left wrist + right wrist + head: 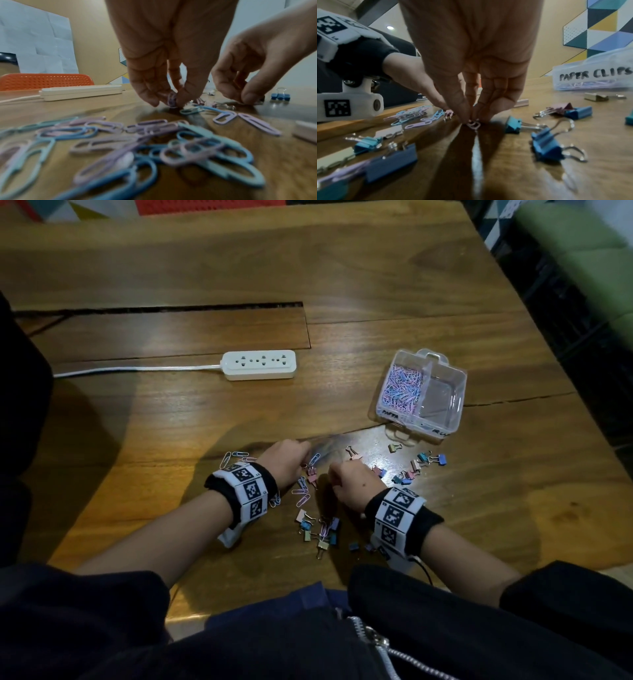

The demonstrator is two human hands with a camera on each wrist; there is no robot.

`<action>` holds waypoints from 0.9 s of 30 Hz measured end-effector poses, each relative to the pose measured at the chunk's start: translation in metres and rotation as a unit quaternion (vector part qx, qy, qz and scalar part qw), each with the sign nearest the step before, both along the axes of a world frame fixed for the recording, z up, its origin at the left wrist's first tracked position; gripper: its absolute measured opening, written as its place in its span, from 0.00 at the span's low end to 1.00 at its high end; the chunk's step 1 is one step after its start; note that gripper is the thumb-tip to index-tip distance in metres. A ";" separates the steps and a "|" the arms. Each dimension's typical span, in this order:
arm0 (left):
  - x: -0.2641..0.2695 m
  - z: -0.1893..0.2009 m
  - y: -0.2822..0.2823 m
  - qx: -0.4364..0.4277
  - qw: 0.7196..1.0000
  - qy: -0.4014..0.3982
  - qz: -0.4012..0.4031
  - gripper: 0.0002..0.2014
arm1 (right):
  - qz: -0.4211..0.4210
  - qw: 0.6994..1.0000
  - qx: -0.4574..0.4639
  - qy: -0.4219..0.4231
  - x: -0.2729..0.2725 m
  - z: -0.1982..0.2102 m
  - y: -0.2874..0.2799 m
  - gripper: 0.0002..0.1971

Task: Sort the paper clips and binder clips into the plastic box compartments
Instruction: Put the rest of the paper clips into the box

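The clear plastic box (458,392) stands at the right; its left compartment is full of pastel paper clips (402,386) and its right one holds nothing. Loose paper clips (302,492) and pastel binder clips (428,461) lie scattered near the table's front. My left hand (304,464) pinches a purple paper clip (172,99) against the wood between thumb and fingers. My right hand (331,475), just right of it, pinches a pink paper clip (474,124) on the table. Blue binder clips (546,146) lie around the right hand.
A white power strip (259,365) with its cable lies behind the hands at centre left. A long slot (161,309) is cut into the wooden table further back. More binder clips (322,534) sit between my wrists. The box label reads PAPER CLIPS (594,75).
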State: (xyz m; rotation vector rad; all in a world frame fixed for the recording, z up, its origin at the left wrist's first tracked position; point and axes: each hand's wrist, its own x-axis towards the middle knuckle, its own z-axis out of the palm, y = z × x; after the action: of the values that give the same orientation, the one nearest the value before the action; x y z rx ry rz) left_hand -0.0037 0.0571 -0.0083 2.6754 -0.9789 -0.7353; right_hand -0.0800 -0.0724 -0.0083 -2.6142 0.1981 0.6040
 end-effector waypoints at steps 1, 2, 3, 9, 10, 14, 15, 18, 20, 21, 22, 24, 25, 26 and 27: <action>-0.001 -0.002 0.000 0.003 1.000 -0.006 -0.002 0.09 | 0.012 1.000 -0.004 -0.008 0.000 -0.001 -0.001 0.08; -0.002 -0.005 0.001 0.008 1.000 -0.016 -0.004 0.10 | 0.020 1.000 -0.006 -0.010 0.000 -0.001 -0.002 0.08; -0.002 -0.007 0.001 0.012 1.000 -0.024 -0.007 0.11 | 0.025 1.000 -0.003 -0.008 0.001 0.000 -0.003 0.09; -0.003 -0.009 0.006 0.008 1.000 -0.012 -0.023 0.15 | -0.164 0.940 0.293 -0.063 0.020 0.008 -0.015 0.11; -0.002 -0.006 0.008 -0.003 1.000 0.003 -0.010 0.14 | -0.198 0.917 0.339 -0.071 0.025 0.008 -0.018 0.14; 0.014 0.006 0.017 -0.114 0.977 0.110 0.141 0.11 | -0.202 0.926 0.317 -0.030 0.045 0.006 -0.016 0.18; 0.018 0.009 0.021 -0.150 0.961 0.145 0.184 0.11 | -0.176 0.944 0.279 -0.017 0.048 0.005 -0.013 0.17; 0.027 0.017 0.031 -0.238 0.886 0.270 0.292 0.13 | -0.090 0.982 0.168 0.004 0.052 -0.004 -0.005 0.14; 0.029 0.021 0.036 -0.268 0.821 0.367 0.346 0.10 | -0.051 0.993 0.107 0.006 0.051 -0.011 -0.004 0.12; 0.029 0.023 0.037 -0.271 0.796 0.398 0.366 0.08 | -0.040 0.995 0.091 0.003 0.050 -0.013 -0.003 0.12; 0.029 0.024 0.039 -0.266 0.783 0.412 0.382 0.08 | -0.034 0.996 0.085 -0.004 0.049 -0.015 -0.003 0.12; 0.026 0.023 0.040 -0.249 0.774 0.415 0.408 0.08 | -0.027 0.997 0.075 -0.021 0.047 -0.017 -0.003 0.11; 0.026 0.022 0.041 -0.245 0.771 0.413 0.418 0.09 | -0.023 0.997 0.066 -0.025 0.046 -0.017 -0.004 0.11; 0.026 0.020 0.042 -0.247 0.766 0.414 0.426 0.10 | -0.017 0.998 0.057 -0.024 0.045 -0.016 -0.005 0.10; 0.026 0.019 0.043 -0.253 0.761 0.417 0.427 0.12 | -0.010 0.999 0.049 -0.020 0.044 -0.016 -0.006 0.08</action>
State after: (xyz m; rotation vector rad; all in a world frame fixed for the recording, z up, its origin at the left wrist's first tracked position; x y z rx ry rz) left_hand 0.0220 0.1005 0.0103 1.6608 0.2680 -1.0420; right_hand -0.0355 -0.0784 -0.0241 -2.5241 0.1770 0.5404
